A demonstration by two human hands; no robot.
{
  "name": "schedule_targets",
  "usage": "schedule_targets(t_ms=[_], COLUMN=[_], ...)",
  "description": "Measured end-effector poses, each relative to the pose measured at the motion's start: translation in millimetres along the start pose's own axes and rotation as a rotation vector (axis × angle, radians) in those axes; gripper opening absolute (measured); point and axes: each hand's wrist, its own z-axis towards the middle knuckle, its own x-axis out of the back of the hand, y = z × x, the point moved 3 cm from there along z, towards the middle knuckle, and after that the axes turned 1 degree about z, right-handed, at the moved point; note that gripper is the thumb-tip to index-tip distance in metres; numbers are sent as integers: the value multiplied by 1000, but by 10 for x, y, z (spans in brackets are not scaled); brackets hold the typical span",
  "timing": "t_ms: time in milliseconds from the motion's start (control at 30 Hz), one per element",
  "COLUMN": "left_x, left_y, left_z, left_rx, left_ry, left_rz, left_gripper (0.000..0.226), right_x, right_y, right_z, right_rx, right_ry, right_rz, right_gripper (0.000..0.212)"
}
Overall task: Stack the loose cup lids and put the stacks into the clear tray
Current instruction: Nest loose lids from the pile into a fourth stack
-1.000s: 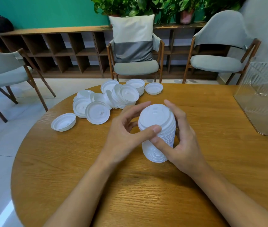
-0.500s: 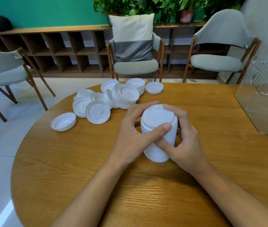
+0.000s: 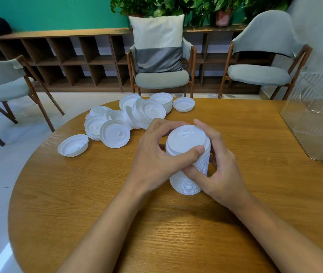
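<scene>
Head cam, looking down at the round wooden desk (image 3: pixel 156 223). Furthest left of the tall lid stack (image 3: pixel 187 139) sits one upside-down lid (image 3: pixel 73 145), on its own. Closer to the stack, up and left of it, is the messy pile of loose lids (image 3: pixel 129 117), some nested, some leaning. The left hand (image 3: pixel 154 160) wraps the stack's upper part, fingers (image 3: pixel 164 125) curled round the far side and thumb pressed across the near rim. The stack stands on the desk, leaning a bit. The right hand (image 3: pixel 223 174) grips its right side, fingers curled round it. Well right of the stack, the clear tray (image 3: pixel 314 119) sits by the desk's edge.
</scene>
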Motion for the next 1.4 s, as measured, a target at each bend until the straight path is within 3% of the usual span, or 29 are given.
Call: schedule_targets(t_ms=[233,367,567,833,1000,1067,1133,1200,1400], left_x=[-25,-65,-84,-135,-113,-32,44,44,-301], left_y=[-20,-81,-104,-166,-261,-380,-527,-662,-582], left_z=[11,-35,-94,-122,-178,-158,-130,-142,-247], left_rx=[47,73,109,77,-34,24,104,109,-124], left_ry=[-48,-48,-85,-77,-108,18,156,156,-185], left_rz=[11,-105,-215,-174,-121,-171,-69,150,639], left_gripper=[56,57,58,63,80,77,54,23,34], right_x=[1,6,40,63,61,62,94,156,560], right_y=[5,18,55,67,56,30,10,-12,-149], right_z=[5,1,-20,-73,-115,-126,-147,-194,-436], right_rx=[25,4,-66,-89,-111,-118,-126,-125,-145], right_ry=[4,-21,-138,-152,-173,-169,-140,-108,22], right_rz=[9,3,-72,-116,-199,-212,-214,-219,-255], right_gripper=[68,69,87,93,112,112,110,108,106])
